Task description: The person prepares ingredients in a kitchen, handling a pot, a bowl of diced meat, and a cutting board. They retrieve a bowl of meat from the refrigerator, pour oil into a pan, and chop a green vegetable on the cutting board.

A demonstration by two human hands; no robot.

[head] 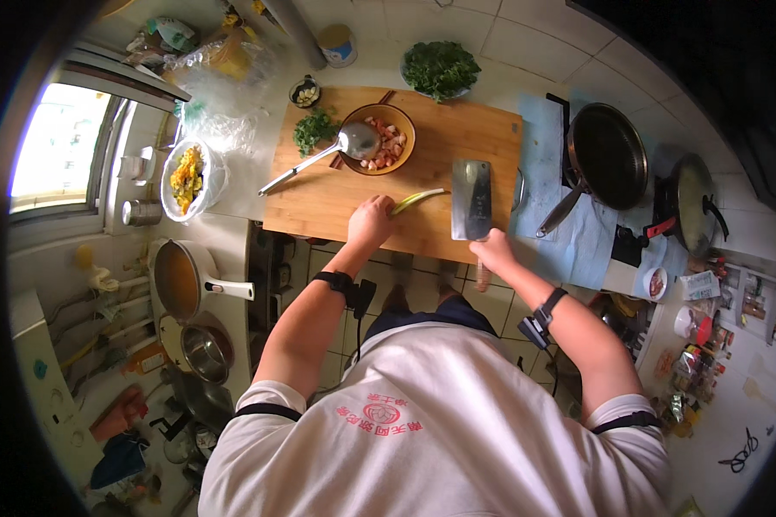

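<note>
A wooden cutting board (427, 139) lies before me. My left hand (371, 221) rests near its front edge, its fingers closed on the end of a green onion stalk (417, 200) whose pale end points right. In my right hand (495, 249) is the handle of a Chinese cleaver (471, 200), its broad blade over the board to the right of the stalk. Behind my left hand stands an amber glass bowl (412, 132) of pinkish diced meat or shrimp, with a metal ladle (308, 167) laid across it. Chopsticks show partly beneath the bowl. Chopped green herbs (313, 131) lie left of it.
A small bowl of garlic (306, 92) and a plate of leafy greens (441, 70) stand behind. At right are a frying pan (608, 157) and a lidded pan (692, 205). At left are a lined scrap bowl (207, 194) and a white-handled saucepan (180, 280).
</note>
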